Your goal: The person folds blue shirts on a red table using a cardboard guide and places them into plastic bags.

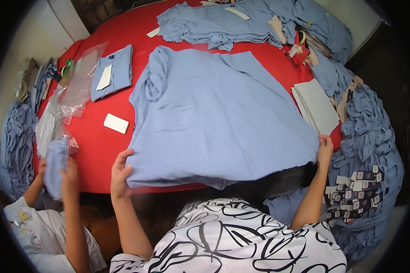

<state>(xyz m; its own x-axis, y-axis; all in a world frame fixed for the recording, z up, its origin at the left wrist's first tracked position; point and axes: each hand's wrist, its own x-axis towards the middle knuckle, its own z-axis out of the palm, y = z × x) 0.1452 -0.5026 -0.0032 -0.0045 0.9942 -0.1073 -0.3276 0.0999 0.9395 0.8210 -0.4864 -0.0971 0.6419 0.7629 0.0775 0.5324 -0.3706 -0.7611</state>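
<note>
A light blue shirt lies spread over the red-covered table, its lower edge toward me and one sleeve folded inward at the far left. My left hand grips the shirt's near left corner, thumb and fingers closed on the cloth. At the near right corner, my right hand pinches the fabric between thumb and fingers. Between them the hem hangs slightly past the table's front edge. Just right of the shirt is a stack of white boards. A white card rests to its left.
A folded blue shirt with a white tag lies left, beside clear plastic bags. Blue garments are piled at the back; more hang right, near several labels. At left, a co-worker's hands hold a blurred blue bundle.
</note>
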